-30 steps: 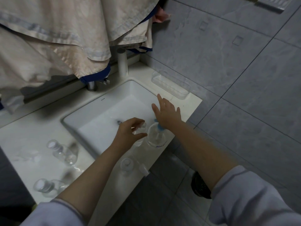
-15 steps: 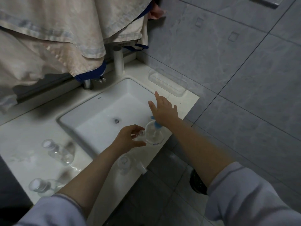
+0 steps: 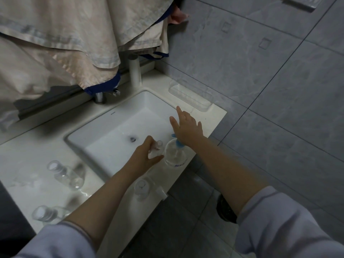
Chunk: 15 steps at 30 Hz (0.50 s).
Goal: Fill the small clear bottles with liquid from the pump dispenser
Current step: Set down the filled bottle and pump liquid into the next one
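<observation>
my left hand is wrapped around a small clear bottle, its mouth just beside the pump dispenser on the counter's front edge by the sink. my right hand rests flat on the blue pump head, fingers spread, gripping nothing.

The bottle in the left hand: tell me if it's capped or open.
Open, as far as it shows: the small bottle in the left hand shows a bare neck, held beside the pump dispenser.
</observation>
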Available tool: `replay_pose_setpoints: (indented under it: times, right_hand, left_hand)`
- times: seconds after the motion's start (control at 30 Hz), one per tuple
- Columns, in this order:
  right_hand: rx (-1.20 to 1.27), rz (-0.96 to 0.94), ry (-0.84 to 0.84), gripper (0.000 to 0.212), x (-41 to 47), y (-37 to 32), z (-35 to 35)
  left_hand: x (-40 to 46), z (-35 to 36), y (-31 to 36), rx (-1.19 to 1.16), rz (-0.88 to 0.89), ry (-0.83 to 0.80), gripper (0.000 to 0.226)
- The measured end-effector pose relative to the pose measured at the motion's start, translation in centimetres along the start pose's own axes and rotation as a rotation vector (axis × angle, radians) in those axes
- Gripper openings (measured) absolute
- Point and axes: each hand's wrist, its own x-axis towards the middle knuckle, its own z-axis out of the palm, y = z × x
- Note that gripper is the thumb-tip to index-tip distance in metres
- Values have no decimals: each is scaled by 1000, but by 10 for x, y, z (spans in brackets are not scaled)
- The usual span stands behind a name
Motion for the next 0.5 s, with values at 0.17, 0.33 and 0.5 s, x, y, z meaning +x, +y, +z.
replay_pose_setpoints:
  times: [0.17,0.33,0.5]
  right_hand:
    - [-30,3,-4,62,1,0,1]
    - [-38,0,5,60,1,0,3]
    - [-33,-3,5,60,2,1,3]
  left_hand:
    - [4,4,13,-13,14,44,40]
    - [5,4,20,-43,-12,61,43]
    - [3,1,22,-86,-59,9,70]
